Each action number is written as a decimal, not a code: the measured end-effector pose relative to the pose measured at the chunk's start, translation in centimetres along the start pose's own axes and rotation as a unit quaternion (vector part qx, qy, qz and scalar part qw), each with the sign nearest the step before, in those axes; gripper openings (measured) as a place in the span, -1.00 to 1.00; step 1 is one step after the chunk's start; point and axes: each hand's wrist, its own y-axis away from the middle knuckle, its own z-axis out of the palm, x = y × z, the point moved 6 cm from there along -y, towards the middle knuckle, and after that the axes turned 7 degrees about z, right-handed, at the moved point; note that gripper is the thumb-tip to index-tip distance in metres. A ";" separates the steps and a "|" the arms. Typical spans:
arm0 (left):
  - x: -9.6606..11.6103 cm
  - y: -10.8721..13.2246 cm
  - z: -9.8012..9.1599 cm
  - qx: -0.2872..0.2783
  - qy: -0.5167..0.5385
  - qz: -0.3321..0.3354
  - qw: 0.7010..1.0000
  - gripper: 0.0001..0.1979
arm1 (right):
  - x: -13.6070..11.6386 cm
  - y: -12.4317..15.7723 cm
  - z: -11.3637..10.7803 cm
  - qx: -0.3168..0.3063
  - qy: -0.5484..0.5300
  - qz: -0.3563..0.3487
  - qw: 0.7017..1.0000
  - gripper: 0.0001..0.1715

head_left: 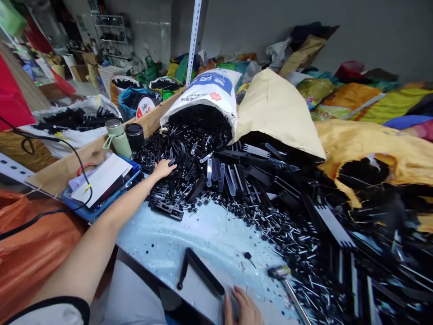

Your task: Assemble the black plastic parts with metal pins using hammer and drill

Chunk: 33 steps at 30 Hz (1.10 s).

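My left hand [164, 169] reaches into a heap of small black plastic pieces [172, 185] at the table's far left. Its fingers are closed at the tips, around what looks like one small dark plastic piece [172, 161]. Near the front edge lies a black hinged part [204, 271], two long arms joined in a V. Beside its lower right end rests my right hand [244, 308], partly cut off by the frame, thumb and fingers apart with nothing visible between them. A hammer [293, 295] lies to the right of that hand. One black-headed pin [249, 258] sits above it.
Short metal pins [291, 243] and long black fork-like parts [333, 223] cover the right side. A white sack [209, 92] and a cream sack [277, 110] spill parts at the back. A blue tray [130, 174], green bottle [118, 140] and black cup [134, 135] stand left.
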 end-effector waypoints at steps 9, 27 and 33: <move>8.0 12.0 -4.6 0.134 0.056 0.121 0.982 -0.61 | -1.6 -0.4 -1.3 -0.004 -0.080 0.047 0.996 -0.67; 19.8 31.0 4.5 -0.138 -0.012 0.417 0.898 -0.67 | -1.4 -14.0 1.3 -0.179 -0.093 -0.090 0.975 -0.52; 19.9 32.1 4.9 -0.077 -0.006 0.386 0.919 -0.65 | 13.1 -23.3 -1.4 -0.003 -0.024 0.055 0.998 -0.53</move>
